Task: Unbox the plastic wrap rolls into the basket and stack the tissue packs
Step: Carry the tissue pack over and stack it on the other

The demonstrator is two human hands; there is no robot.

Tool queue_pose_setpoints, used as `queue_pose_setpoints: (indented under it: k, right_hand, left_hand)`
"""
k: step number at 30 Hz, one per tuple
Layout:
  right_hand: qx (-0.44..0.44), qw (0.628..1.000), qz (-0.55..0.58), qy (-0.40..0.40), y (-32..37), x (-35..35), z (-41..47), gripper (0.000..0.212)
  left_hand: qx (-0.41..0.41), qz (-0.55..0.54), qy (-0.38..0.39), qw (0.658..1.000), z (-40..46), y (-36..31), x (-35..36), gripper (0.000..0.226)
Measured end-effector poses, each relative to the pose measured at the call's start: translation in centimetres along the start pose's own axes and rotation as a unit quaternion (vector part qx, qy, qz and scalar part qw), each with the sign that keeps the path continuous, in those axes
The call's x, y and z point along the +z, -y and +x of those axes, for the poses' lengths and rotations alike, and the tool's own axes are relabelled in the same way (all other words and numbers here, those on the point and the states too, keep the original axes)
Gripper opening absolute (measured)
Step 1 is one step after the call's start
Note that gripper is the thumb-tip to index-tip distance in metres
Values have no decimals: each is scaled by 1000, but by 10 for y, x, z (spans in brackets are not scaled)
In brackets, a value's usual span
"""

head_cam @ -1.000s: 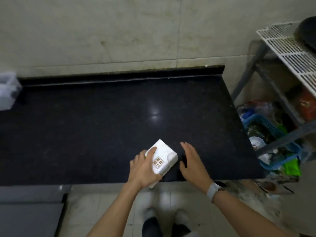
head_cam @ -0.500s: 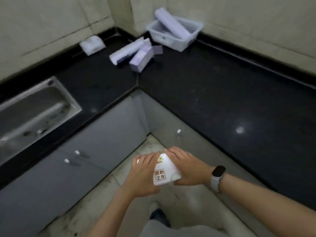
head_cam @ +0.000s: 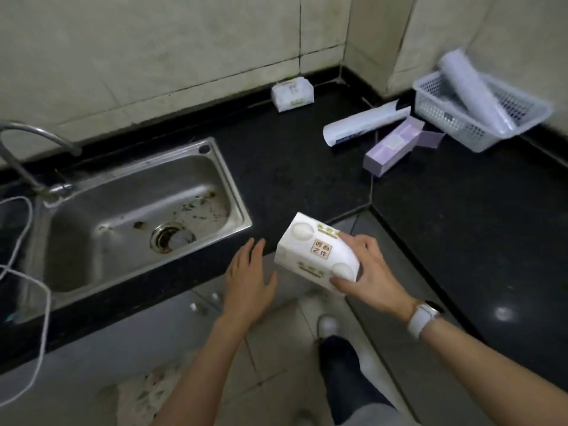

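Note:
My right hand (head_cam: 370,273) grips a white tissue pack (head_cam: 316,252) in the air over the inner corner of the black counter. My left hand (head_cam: 247,279) hovers just left of the pack with fingers spread, holding nothing. A second white tissue pack (head_cam: 292,94) lies against the back wall. One plastic wrap roll (head_cam: 473,89) leans inside the white mesh basket (head_cam: 442,118) at the far right. Another roll (head_cam: 365,126) lies on the counter beside an opened purple box (head_cam: 393,146).
A steel sink (head_cam: 135,216) with a tap (head_cam: 30,149) fills the left of the black counter (head_cam: 307,173). A white cord (head_cam: 33,318) hangs at the far left. Tiled walls back the counter. Grey cabinets and my shoe (head_cam: 329,325) are below.
I picked the tissue pack off the right counter and turned left toward the sink corner. Both hands held it half a second ago; now only my right hand does, and my left has let go.

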State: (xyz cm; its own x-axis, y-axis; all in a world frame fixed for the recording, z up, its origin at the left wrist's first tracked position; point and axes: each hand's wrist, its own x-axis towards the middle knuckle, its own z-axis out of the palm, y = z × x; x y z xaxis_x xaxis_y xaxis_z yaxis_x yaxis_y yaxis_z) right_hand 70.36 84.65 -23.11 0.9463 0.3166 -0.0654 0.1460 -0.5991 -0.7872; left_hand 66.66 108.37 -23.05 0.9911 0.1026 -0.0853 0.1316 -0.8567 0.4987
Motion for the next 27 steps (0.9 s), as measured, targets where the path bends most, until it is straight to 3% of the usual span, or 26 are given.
queue_pose_setpoints:
  k: [6, 10, 17, 21, 24, 27]
  right_hand:
    - [0, 997, 17, -72, -11, -52, 155, 79]
    - [2, 991, -34, -131, -18, -98, 269, 79]
    - [113, 964, -128, -205, -53, -155, 452, 79]
    - [198, 948, -133, -213, -79, -151, 530, 75]
    - [281, 933, -114, -194, -86, -138, 567, 88]
    - [222, 949, -184, -130, -92, -120, 569, 96]
  left_hand:
    - [-14, 1, -17, 1000, 153, -31, -10, 60]
    - [-59, 13, 54, 997, 267, -52, -12, 59]
    - [-102, 46, 146, 983, 427, -63, 11, 62]
    - [-132, 65, 178, 973, 477, -55, 38, 68]
    - [-144, 94, 179, 969, 503, -46, 53, 73]
    - [-135, 120, 189, 965, 521, -38, 61, 84]
